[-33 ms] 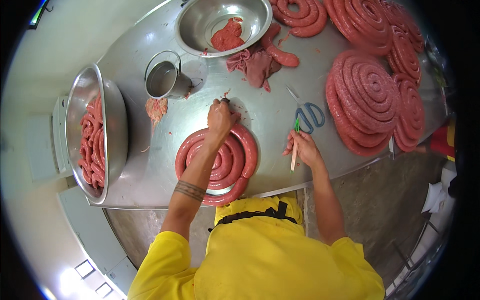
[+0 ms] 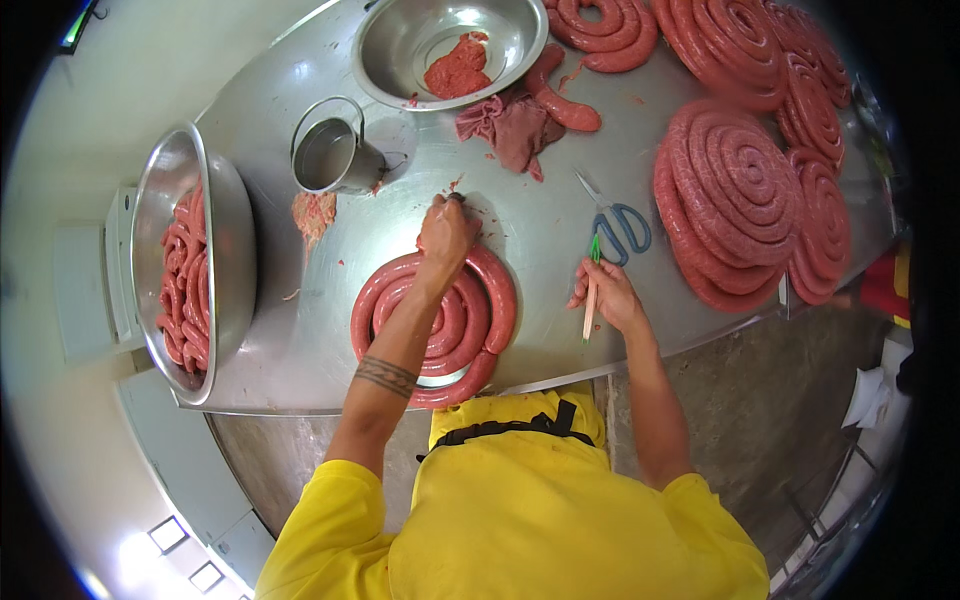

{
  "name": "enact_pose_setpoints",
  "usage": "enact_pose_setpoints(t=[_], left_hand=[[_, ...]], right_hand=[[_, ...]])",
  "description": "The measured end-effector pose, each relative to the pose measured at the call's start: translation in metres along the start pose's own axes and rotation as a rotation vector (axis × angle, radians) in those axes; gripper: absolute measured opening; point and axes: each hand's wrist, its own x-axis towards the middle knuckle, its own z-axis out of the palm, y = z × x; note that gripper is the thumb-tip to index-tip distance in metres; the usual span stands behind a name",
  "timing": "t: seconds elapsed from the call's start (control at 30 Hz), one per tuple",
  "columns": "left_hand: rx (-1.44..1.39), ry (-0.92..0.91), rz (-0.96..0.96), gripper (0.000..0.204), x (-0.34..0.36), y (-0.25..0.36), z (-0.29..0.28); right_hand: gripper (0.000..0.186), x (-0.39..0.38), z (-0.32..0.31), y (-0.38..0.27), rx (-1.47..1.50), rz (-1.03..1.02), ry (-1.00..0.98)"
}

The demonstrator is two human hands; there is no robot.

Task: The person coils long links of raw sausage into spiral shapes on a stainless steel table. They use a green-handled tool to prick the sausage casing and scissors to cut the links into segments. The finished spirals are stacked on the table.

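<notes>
Head view is looking down on a steel table (image 2: 300, 330). Farthest left of the fingers, a big metal bowl (image 2: 235, 250) is holding loose sausage links. Nearer, up and left of the left hand (image 2: 447, 232), a small metal cup (image 2: 330, 155) is standing beside a scrap of meat mince (image 2: 313, 213). The left hand's fingers (image 2: 440, 208) are pinching closed at the far end of the sausage coil (image 2: 437, 320), though what they are gripping is too small to tell; the coil itself is lying flat just under and behind that hand, its spiral passing beneath the wrist. Beyond those fingers, a second bowl (image 2: 400, 50) is holding a lump of mince. The right hand (image 2: 607, 297) is resting near the table's edge, well right of the coil, its fingers curling shut around a thin stick (image 2: 590, 305). Just beyond its fingertips, blue-handled scissors (image 2: 620, 225) are lying open. Farther right, large finished sausage coils (image 2: 735, 195) are stacking up.
</notes>
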Motion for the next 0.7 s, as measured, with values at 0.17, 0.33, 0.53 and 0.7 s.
enact_pose_setpoints(t=[0.17,0.33,0.53,0.7], left_hand=[[-0.265,-0.351,-0.147,0.029,0.01,0.004,0.019],[-1.791,-0.217,-0.439,0.022,-0.01,-0.024,-0.032],[-2.434,-0.113,-0.359,0.024,-0.061,-0.074,-0.068],[-2.178,0.046,-0.466,0.025,-0.076,-0.118,-0.062]], right_hand=[[0.028,0.0,0.005,-0.009,-0.029,0.048,0.03],[0.027,0.021,0.05,-0.001,-0.62,-0.111,0.06],[0.062,0.088,0.155,0.012,-1.246,-0.704,-0.037],[0.056,0.12,0.175,-0.011,-1.334,-0.222,-0.247]])
